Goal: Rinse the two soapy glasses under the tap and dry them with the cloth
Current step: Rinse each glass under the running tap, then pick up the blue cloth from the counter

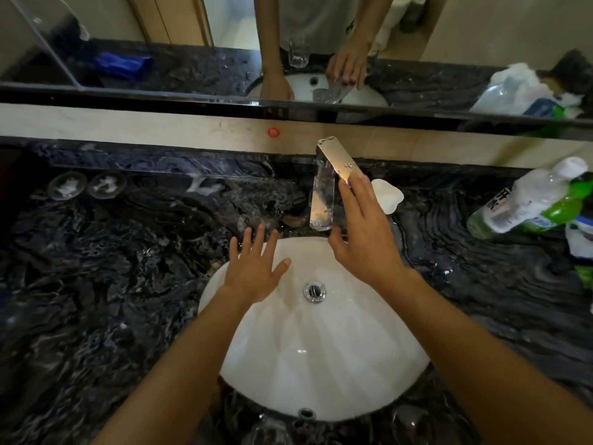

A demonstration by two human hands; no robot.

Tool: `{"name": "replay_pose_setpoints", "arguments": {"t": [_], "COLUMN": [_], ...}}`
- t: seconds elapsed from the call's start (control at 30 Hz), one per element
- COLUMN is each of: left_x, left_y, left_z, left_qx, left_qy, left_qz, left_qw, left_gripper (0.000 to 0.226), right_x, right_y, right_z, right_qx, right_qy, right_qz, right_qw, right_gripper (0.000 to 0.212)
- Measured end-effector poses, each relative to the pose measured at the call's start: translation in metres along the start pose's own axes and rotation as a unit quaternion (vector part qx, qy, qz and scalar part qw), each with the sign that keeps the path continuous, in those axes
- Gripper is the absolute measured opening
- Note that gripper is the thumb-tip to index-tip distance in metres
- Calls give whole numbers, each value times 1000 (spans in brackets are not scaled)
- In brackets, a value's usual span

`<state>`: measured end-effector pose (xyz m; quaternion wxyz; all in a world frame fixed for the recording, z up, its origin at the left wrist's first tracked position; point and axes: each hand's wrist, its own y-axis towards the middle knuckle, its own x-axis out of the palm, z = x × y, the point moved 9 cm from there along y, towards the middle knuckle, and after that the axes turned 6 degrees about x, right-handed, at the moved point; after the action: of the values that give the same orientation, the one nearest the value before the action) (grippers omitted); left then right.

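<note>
Two round clear glasses with white foam inside, one (67,185) beside the other (107,184), stand on the dark marble counter at the far left. Two more clear glasses, one (269,430) left of the other (412,422), show dimly at the counter's near edge. My right hand (362,232) reaches over the chrome tap (321,203), its straight fingertips touching the flat lever (337,159). My left hand (256,268) hovers flat with spread fingers over the far left side of the white basin (321,364). No water is visible at the spout. A blue cloth (123,64) appears only in the mirror.
A white soap-like piece (388,195) lies just right of the tap. At the far right a clear bottle with a green label (529,200) lies on its side among plastic wrapping. A mirror runs along the back wall above a beige ledge. The drain (315,291) sits mid-basin.
</note>
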<state>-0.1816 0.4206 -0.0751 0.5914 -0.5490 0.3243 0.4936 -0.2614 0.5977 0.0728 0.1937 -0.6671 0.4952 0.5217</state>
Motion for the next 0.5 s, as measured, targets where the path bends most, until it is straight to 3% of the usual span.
{"name": "replay_pose_setpoints", "arguments": {"t": [0.2, 0.5], "left_x": [-26, -56], "left_y": [-41, -142], "left_z": [12, 27], "left_qx": [39, 100], "left_qy": [-47, -218], "left_qz": [20, 65], "left_qw": [998, 969], "left_gripper": [72, 62], "right_x": [-12, -20], "right_y": [-35, -142], "right_z": [-4, -17], "right_qx": [45, 135], "right_qy": [28, 55], "right_qz": [-61, -112], "right_qw": [997, 983], "right_gripper": [74, 67]}}
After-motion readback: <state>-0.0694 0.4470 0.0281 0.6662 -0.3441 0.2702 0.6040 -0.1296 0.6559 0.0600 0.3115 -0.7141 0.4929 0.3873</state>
